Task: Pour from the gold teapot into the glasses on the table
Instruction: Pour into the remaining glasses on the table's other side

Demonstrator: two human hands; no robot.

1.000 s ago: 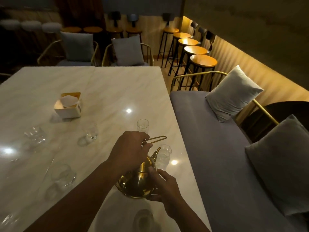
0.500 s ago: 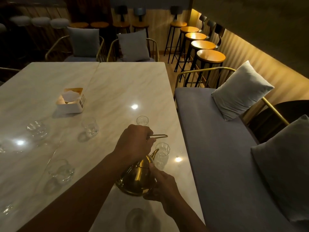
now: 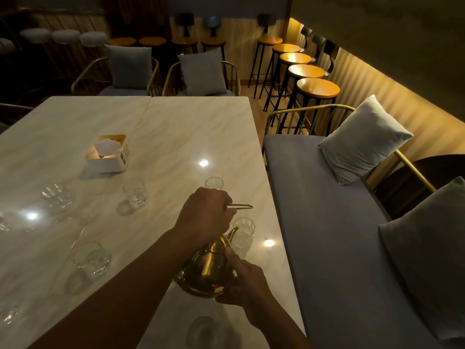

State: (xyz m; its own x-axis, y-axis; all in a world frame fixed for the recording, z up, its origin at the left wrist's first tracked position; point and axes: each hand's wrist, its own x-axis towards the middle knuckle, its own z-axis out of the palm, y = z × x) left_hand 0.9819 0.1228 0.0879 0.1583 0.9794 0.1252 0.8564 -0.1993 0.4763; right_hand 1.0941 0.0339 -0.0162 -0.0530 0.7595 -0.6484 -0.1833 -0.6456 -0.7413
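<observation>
The gold teapot (image 3: 205, 270) hangs tilted above the marble table (image 3: 163, 137), near its right edge. My left hand (image 3: 205, 215) grips the thin wire handle over the pot. My right hand (image 3: 245, 280) cups the pot's lower right side, index finger along the body. The spout tip sits at the rim of a clear glass (image 3: 243, 231). Another glass (image 3: 214, 183) stands just beyond my left hand. More glasses stand at the middle (image 3: 135, 191), the left (image 3: 56, 196), the near left (image 3: 93, 259) and below the pot (image 3: 203, 331).
A white napkin box (image 3: 108, 154) sits toward the table's far left. A grey bench (image 3: 339, 235) with pillows runs along the right. Bar stools (image 3: 317, 88) line the lit wall. Two cushioned chairs stand at the far end.
The teapot has tipped further toward the glass at the right edge, and the wire handle now lies flatter. Both hands keep their hold. The camera shifted slightly.
</observation>
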